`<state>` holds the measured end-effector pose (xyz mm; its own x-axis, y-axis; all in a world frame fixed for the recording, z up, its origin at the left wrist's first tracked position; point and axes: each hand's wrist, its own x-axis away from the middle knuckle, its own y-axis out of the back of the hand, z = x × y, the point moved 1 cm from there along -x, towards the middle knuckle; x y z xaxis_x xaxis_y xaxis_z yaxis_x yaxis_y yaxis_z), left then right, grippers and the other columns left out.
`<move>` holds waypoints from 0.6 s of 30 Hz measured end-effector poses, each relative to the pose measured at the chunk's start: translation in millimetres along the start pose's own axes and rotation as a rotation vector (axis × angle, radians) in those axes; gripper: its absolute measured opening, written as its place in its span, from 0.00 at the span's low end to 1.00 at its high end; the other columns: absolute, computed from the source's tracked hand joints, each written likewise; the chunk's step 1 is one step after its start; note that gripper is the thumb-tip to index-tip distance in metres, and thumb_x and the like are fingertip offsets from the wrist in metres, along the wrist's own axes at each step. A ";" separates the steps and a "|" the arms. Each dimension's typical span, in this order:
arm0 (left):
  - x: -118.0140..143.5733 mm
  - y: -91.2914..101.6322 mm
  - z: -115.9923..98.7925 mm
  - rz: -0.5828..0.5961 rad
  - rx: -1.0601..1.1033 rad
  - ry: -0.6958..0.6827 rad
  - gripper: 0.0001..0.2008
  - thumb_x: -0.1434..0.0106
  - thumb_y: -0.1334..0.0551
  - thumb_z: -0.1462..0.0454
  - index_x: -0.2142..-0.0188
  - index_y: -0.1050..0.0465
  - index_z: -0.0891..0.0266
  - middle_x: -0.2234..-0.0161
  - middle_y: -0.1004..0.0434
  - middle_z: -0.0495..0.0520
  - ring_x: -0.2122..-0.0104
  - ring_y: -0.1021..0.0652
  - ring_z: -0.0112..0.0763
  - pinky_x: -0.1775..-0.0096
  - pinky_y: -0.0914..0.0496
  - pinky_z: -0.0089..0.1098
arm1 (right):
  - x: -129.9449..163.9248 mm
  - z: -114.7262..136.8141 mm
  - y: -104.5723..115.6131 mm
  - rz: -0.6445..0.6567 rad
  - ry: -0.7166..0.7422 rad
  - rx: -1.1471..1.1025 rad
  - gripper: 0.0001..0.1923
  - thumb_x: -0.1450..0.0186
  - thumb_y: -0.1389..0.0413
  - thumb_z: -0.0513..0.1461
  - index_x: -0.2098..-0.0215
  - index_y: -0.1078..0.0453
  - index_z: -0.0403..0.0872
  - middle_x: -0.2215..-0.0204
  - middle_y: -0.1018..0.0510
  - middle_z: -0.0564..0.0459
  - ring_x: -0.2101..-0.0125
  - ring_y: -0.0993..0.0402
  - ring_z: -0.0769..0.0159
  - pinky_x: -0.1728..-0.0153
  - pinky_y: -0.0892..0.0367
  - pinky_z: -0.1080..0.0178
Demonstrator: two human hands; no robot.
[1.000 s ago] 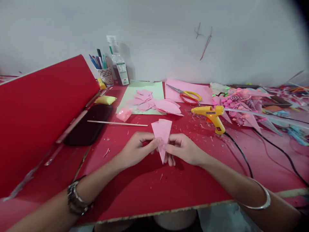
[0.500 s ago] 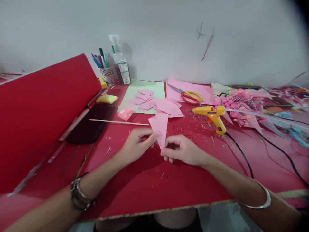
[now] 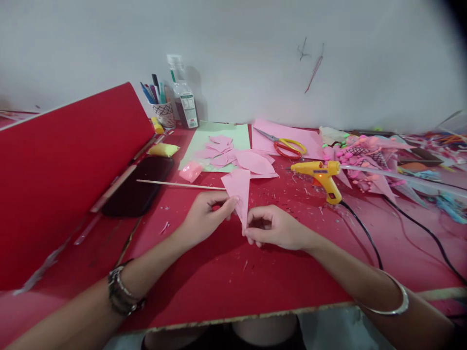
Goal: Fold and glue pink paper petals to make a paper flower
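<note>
A pink paper cone (image 3: 240, 190) points downward between my hands, above the red tabletop. My left hand (image 3: 209, 216) grips its left side, thumb lying across the front of the paper. At the narrow lower tip, my right hand (image 3: 273, 226) pinches the paper between thumb and finger. Just behind the cone lie cut pink paper pieces (image 3: 255, 163), some of them on a pale green sheet (image 3: 204, 133). A thin wooden stick (image 3: 175, 184) rests on the table to the left, its right end close to the cone.
A yellow glue gun (image 3: 321, 174) with a black cord lies right, near a pile of pink cones (image 3: 368, 160). Scissors (image 3: 286, 146) rest on a pink sheet. Left are a dark phone (image 3: 138, 192), a leaning red board (image 3: 73, 170), a pen cup (image 3: 163, 114) and a bottle (image 3: 187, 107).
The cone has shifted slightly left and turned a little in my fingers. Both hands keep their hold on it, and the things on the table lie as before.
</note>
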<state>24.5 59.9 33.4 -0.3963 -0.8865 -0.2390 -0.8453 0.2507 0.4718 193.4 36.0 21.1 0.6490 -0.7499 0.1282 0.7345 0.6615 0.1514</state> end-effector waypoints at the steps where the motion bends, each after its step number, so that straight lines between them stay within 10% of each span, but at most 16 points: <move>1: -0.6 0.9 0.4 -0.024 0.006 0.015 0.16 0.42 0.48 0.63 0.85 0.42 0.63 0.86 0.42 0.44 0.83 0.39 0.20 0.80 0.44 0.23 | 0.2 -0.1 -0.3 0.012 -0.006 -0.004 0.07 0.42 0.47 0.41 0.72 0.37 0.43 0.79 0.31 0.57 0.81 0.36 0.77 0.79 0.40 0.72; 7: -2.4 4.7 3.4 -0.109 0.042 0.092 0.16 0.43 0.49 0.62 0.85 0.43 0.62 0.86 0.43 0.45 0.84 0.41 0.21 0.81 0.45 0.24 | 0.8 2.4 0.3 -0.003 0.033 -0.015 0.10 0.37 0.55 0.41 0.73 0.40 0.44 0.80 0.33 0.58 0.81 0.39 0.78 0.79 0.42 0.72; 18: 0.5 -2.8 -0.5 0.112 0.022 0.021 0.16 0.41 0.48 0.61 0.83 0.36 0.64 0.85 0.38 0.45 0.83 0.37 0.20 0.80 0.42 0.22 | -4.6 1.4 -1.6 -0.117 0.065 -0.026 0.15 0.38 0.56 0.45 0.75 0.39 0.44 0.79 0.34 0.57 0.81 0.39 0.77 0.79 0.41 0.71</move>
<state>26.8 58.5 32.4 -0.4816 -0.8602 -0.1678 -0.8038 0.3571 0.4759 188.9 38.4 21.7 0.5693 -0.8208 0.0468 0.8105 0.5699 0.1357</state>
